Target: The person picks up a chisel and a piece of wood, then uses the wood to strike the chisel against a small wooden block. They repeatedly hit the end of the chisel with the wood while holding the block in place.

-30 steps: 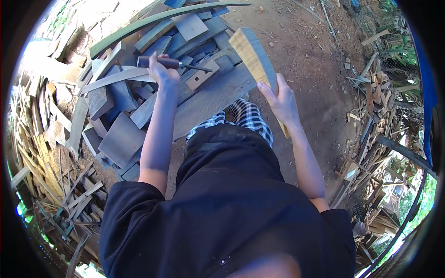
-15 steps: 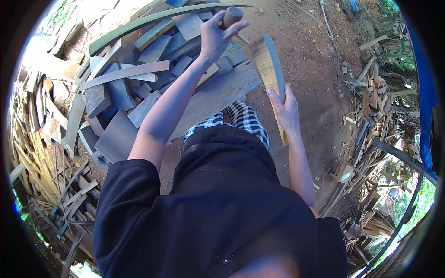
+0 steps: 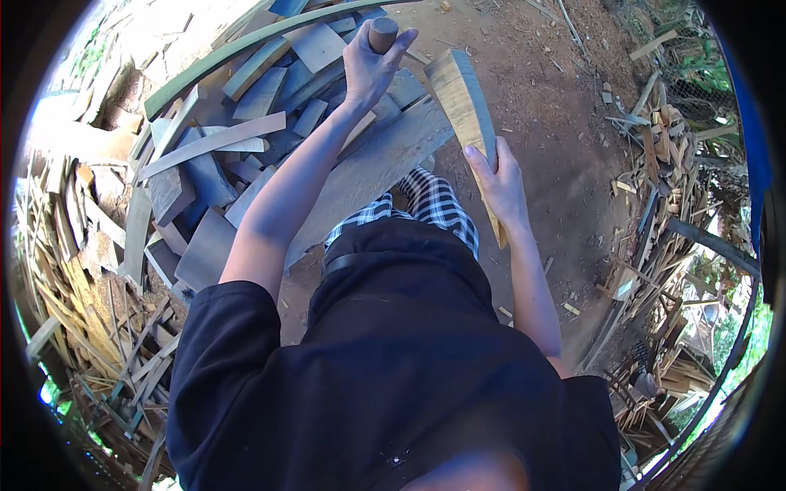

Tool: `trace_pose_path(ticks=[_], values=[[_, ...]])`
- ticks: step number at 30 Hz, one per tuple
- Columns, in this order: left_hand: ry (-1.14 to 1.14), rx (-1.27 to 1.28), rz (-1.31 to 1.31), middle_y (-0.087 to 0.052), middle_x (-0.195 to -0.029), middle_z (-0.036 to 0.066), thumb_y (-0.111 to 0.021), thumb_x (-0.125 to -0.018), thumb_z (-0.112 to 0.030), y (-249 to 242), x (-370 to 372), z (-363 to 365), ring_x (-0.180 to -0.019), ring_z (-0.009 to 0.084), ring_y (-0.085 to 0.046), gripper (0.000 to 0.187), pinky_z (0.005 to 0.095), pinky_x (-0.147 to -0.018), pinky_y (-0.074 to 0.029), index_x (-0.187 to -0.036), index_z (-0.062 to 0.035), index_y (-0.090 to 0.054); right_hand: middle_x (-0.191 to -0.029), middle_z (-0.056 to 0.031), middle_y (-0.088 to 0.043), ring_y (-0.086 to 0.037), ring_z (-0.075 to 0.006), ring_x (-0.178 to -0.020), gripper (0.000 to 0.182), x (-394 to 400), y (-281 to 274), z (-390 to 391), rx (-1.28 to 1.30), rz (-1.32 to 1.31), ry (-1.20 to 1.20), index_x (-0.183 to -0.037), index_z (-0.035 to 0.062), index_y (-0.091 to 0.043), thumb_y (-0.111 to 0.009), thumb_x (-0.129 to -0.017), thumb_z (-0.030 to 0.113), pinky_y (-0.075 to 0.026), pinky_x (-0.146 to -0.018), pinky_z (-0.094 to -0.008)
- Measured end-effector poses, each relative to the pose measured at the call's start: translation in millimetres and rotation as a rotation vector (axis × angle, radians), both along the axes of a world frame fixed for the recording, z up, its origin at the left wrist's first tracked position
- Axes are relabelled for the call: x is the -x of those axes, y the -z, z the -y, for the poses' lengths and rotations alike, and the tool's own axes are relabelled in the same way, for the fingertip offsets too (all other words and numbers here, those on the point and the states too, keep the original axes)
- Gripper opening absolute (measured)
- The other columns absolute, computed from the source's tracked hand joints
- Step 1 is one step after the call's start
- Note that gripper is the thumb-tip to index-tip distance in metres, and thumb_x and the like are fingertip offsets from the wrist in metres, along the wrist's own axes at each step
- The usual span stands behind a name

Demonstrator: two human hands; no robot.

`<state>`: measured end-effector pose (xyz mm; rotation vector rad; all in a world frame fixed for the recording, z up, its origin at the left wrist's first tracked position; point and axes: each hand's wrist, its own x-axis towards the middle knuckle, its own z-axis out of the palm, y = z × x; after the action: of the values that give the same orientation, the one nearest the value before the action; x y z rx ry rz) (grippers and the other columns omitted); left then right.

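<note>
My left hand (image 3: pixel 367 67) is raised over the wood pile and grips the brown wooden handle of a tool (image 3: pixel 381 34); only the handle's butt end shows, the blade is hidden behind the hand. My right hand (image 3: pixel 498 182) holds a curved, yellowish piece of wood (image 3: pixel 467 102) upright, its upper end reaching past the hand toward the pile. The two hands are apart, the tool a little left of the wood piece's top.
A pile of grey planks and offcuts (image 3: pixel 237 155) lies ahead on the left, with a long wide board (image 3: pixel 385 159) and a bent green strip (image 3: pixel 246 45). Bare dirt ground (image 3: pixel 557 106) is to the right. Scrap sticks (image 3: pixel 663 164) and splinters (image 3: pixel 90 286) line both sides.
My left hand lifted the tool from the pile at the left and swung it up and right, close to the wood piece. The right hand kept holding the wood, tilting it slightly.
</note>
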<state>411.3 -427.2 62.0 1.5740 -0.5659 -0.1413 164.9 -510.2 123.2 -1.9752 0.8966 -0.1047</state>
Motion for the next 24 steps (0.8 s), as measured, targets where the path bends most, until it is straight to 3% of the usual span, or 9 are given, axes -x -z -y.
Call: trace_pose_path(ticks=[8, 24], values=[[0.014, -0.073, 0.103, -0.065, -0.086, 0.01, -0.073, -0.085, -0.033, 5, -5, -9, -0.078, 0.0176, -0.061, 0.038, 0.0326, -0.075, -0.05, -0.099, -0.0016, -0.056, -0.081, -0.0165, -0.067, -0.068, -0.0272, -0.076, 0.049, 0, 5, -1, 0.017, -0.041, -0.005, -0.099, 0.0009, -0.058, -0.064, -0.09, 0.049, -0.05, -0.07, -0.0382], [0.007, -0.071, 0.098, -0.065, -0.087, 0.011, -0.074, -0.086, -0.035, -1, 3, -9, -0.078, 0.0173, -0.061, 0.04, 0.0324, -0.074, -0.05, -0.098, -0.0017, -0.055, -0.086, -0.0203, -0.068, -0.069, -0.0318, -0.083, 0.052, -4, 2, -3, -0.008, -0.034, -0.029, -0.103, -0.0002, -0.058, -0.063, -0.09, 0.05, -0.052, -0.072, -0.0404]])
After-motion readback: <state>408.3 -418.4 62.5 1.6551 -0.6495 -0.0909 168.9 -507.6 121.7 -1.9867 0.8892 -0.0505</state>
